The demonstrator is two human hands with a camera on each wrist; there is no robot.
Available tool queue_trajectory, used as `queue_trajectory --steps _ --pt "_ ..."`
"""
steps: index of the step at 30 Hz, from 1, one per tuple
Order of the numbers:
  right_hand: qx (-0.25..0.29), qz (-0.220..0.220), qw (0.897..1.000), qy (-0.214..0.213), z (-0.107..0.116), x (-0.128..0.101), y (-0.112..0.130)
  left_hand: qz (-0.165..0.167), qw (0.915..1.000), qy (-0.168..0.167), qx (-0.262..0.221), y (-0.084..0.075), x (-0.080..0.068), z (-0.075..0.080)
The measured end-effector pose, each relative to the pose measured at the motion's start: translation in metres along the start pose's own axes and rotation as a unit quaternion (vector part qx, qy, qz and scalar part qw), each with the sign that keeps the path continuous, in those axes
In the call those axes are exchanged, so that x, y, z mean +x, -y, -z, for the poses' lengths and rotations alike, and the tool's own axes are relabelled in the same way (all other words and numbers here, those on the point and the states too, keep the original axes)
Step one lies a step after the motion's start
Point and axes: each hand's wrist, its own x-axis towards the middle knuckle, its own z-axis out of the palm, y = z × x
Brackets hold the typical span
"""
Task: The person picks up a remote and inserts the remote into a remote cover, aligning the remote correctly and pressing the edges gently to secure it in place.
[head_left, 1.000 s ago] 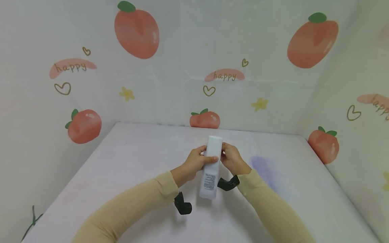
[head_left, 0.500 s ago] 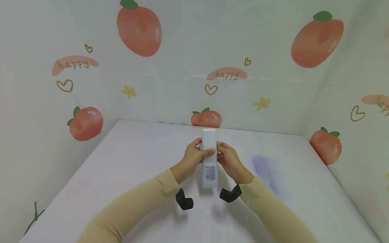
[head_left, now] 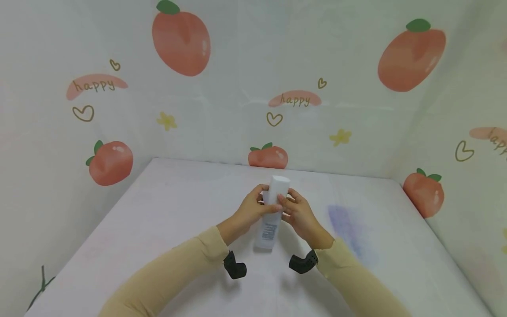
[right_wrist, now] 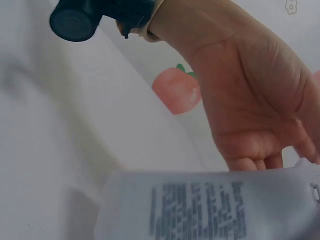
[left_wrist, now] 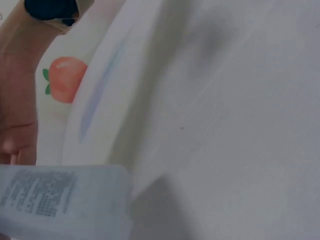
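Note:
A slim white bottle (head_left: 267, 233) with a block of small grey print is held up over the table in the head view, its top leaning a little to the right. My left hand (head_left: 250, 210) grips it from the left, thumb across the front and fingers behind. From the right, my right hand (head_left: 304, 216) holds its upper part, thumb tip on the front near the left thumb. The left wrist view has the lower end of the bottle (left_wrist: 95, 200) below the right hand (left_wrist: 17, 115). In the right wrist view the left hand (right_wrist: 250, 105) is behind the printed bottle (right_wrist: 200, 205).
A white-covered table (head_left: 178, 189) lies beneath, with a purple smear (head_left: 344, 229) to the right. White cloth walls (head_left: 229, 57) printed with red fruit and the word "happy" surround it. Black wrist cameras (head_left: 303, 262) hang below both wrists.
The bottle came upright and rose, then dipped and now leans to the right. My right thumb has come round onto its front; my left hand keeps its grip.

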Motion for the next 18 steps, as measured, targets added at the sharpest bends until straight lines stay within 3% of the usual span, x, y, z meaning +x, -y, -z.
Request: queue_trajectory --steps 5,9,13,18 --pt "0.034 0.011 0.999 -0.017 0.002 -0.002 -0.001 -0.014 0.9993 -0.031 -0.015 -0.009 0.005 0.016" --pt "0.026 0.012 0.999 -0.027 0.004 -0.003 0.002 -0.011 0.9979 -0.064 -0.008 -0.018 0.014 0.029" --pt "0.004 0.015 1.000 -0.021 0.003 -0.002 0.004 0.009 0.9986 -0.045 0.025 -0.025 0.023 0.032" --pt "-0.004 0.019 1.000 -0.012 0.000 0.000 0.006 0.060 0.9976 -0.016 0.030 -0.027 0.033 0.028"
